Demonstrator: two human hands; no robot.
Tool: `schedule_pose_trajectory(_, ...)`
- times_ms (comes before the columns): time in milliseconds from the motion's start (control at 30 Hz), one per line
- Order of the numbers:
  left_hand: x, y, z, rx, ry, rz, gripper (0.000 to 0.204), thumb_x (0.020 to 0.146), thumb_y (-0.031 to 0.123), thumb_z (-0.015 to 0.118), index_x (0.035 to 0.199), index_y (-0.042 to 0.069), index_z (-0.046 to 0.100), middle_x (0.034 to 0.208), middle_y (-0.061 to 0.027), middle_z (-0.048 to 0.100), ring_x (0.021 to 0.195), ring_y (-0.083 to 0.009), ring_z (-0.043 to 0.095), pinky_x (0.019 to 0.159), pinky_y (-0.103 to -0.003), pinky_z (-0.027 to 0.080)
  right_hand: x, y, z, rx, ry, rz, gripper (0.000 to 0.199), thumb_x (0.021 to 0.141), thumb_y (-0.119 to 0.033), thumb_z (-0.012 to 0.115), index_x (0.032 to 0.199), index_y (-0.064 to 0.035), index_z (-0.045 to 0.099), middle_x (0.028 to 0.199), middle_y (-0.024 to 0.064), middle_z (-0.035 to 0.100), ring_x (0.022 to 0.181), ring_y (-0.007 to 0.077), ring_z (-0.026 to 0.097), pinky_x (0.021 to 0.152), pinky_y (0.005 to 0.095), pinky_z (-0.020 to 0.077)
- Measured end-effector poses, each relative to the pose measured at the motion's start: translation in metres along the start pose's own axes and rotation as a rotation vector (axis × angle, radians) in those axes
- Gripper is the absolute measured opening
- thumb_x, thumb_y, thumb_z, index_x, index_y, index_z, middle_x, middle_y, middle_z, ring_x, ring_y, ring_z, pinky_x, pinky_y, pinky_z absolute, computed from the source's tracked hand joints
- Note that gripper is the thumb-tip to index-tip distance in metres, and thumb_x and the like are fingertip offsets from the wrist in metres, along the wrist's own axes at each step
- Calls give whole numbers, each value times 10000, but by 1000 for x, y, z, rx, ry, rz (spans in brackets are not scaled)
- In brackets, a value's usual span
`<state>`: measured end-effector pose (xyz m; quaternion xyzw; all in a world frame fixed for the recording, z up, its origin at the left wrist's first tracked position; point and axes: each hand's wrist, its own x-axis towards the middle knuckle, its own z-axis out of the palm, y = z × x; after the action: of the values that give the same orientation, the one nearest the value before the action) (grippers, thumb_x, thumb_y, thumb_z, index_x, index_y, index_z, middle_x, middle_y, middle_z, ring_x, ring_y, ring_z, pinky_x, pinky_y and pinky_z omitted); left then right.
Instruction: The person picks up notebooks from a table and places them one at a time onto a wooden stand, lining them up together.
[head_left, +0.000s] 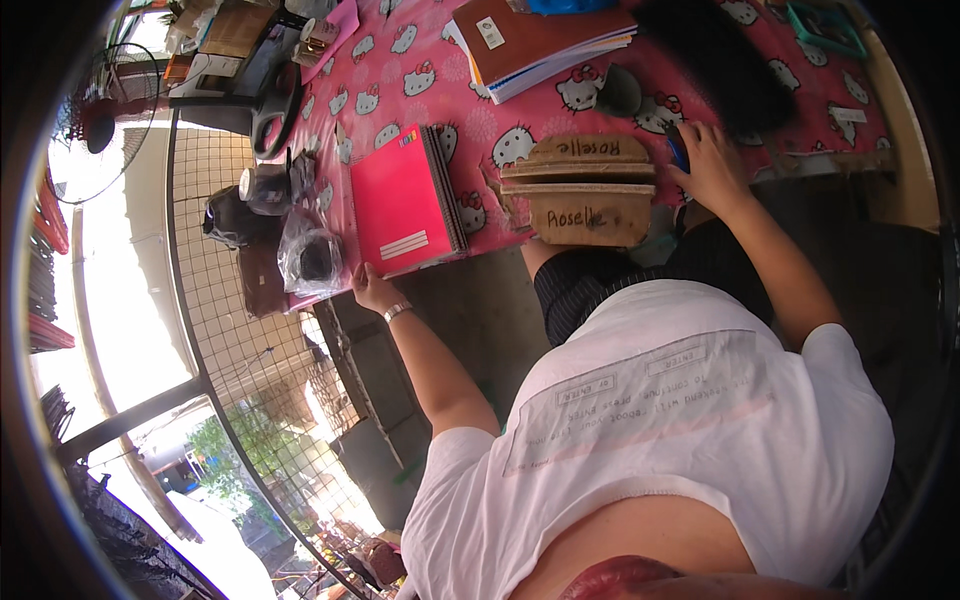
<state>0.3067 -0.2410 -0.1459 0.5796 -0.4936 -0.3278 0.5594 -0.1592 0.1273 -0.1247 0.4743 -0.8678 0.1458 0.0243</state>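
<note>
My left hand (pixel 375 289) is at the table's near edge, by the near left corner of a bright pink spiral notebook (pixel 395 205). Its fingers are curled in, and whatever is between them is hidden. The notebook seems to lie on at least one more, with the dark coil along its right side. To the right, my right hand (pixel 715 168) rests on the table with thumb and fingers around a small dark blue object (pixel 677 150), mostly covered. Between my hands, brown rounded cardboard-like pieces (pixel 590 217) with handwriting stand at the table's edge.
A pink patterned cloth (pixel 405 85) covers the table. Books and papers (pixel 540 45) are stacked at the back, beside a dark grey cup-like object (pixel 619 92) and a long black object (pixel 715 65). A plastic bag (pixel 310 255) sits at the left edge; a fan (pixel 105 125) stands beyond.
</note>
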Motion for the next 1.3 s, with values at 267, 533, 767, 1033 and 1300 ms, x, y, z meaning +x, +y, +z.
schedule_pose_trajectory(267,-15,-9,0,229,47,87,136,880,4,668,1000,-59,669,938,-99,695,813,-166,636,747,-295,526,110,15,-28,218,359,-78,429,853,-237,672,1231,-79,544,1192,126,599,1045,348,608,852,412,523)
schedule_pose_trajectory(533,-13,-9,2,256,110,2,224,838,93,741,996,-54,678,946,-143,703,795,-194,640,749,-338,536,217,-10,-54,364,421,-31,505,779,-255,730,1216,-73,557,1194,182,547,1036,362,603,864,428,517)
schedule_pose_trajectory(767,-50,74,129,529,111,906,280,831,203,743,1005,-9,685,978,-171,697,929,-315,651,849,-393,508,251,2,-25,199,224,-130,487,772,-351,751,1134,-52,623,1290,161,536,1243,351,473,1046,454,399)
schedule_pose_trajectory(1033,-127,163,342,691,-1124,1265,336,832,202,665,1157,127,630,1194,-118,639,1052,-345,619,908,-434,508,264,0,-18,314,146,-34,366,767,-355,770,989,-75,690,1014,186,674,1000,351,646,854,456,517)
schedule_pose_trajectory(1300,-113,191,310,974,-1343,1240,386,850,127,533,1222,215,586,1020,-132,697,821,-359,684,676,-470,563,264,3,-29,381,179,30,346,764,-353,767,992,-101,698,997,179,685,928,356,671,813,456,526)
